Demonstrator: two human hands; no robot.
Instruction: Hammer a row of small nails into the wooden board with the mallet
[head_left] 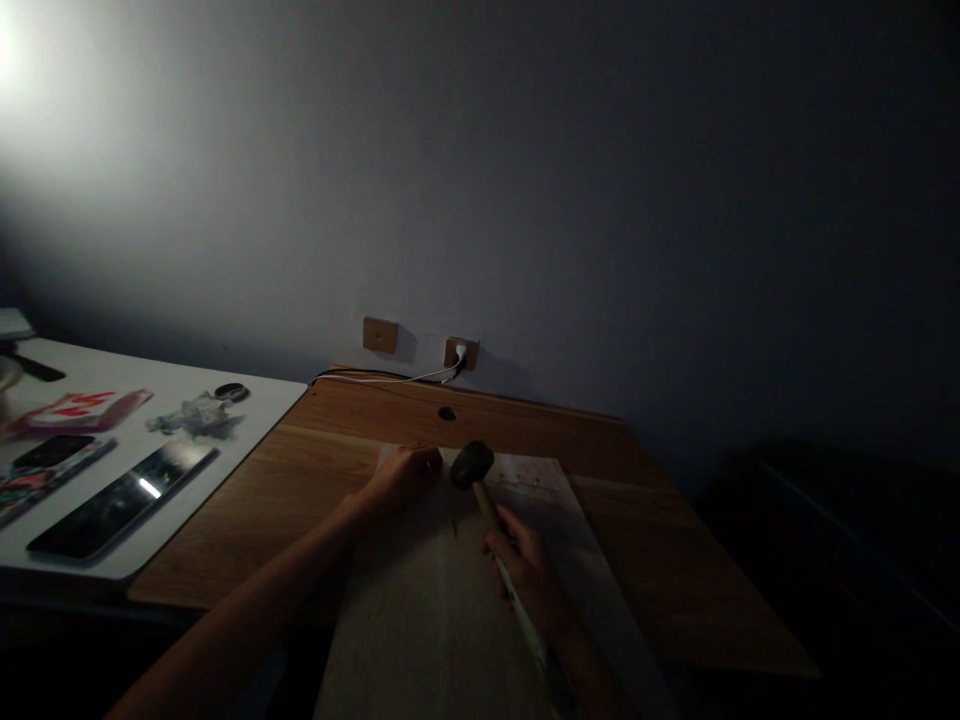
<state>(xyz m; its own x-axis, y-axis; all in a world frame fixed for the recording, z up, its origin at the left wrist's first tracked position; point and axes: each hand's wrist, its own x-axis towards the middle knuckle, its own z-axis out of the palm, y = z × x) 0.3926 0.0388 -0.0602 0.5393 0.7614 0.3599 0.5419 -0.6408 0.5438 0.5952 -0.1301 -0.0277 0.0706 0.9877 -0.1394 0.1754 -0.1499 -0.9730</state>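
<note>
My right hand is closed around the pale handle of a mallet. The mallet's dark, rounded head is over the far part of a pale wooden board. Left of the mallet head, my left hand rests at the board's far left corner with its fingers curled; whatever they may hold is hidden. Small pale bits, too small to name, stand in a row on the board right of the mallet head. A thin dark mark or sliver shows on the board below the head.
The board lies on a wooden table against a wall. A wall socket holds a white plug with cables. On the white table at left are a dark glossy tablet-like slab, crumpled clear plastic and a red-and-white packet.
</note>
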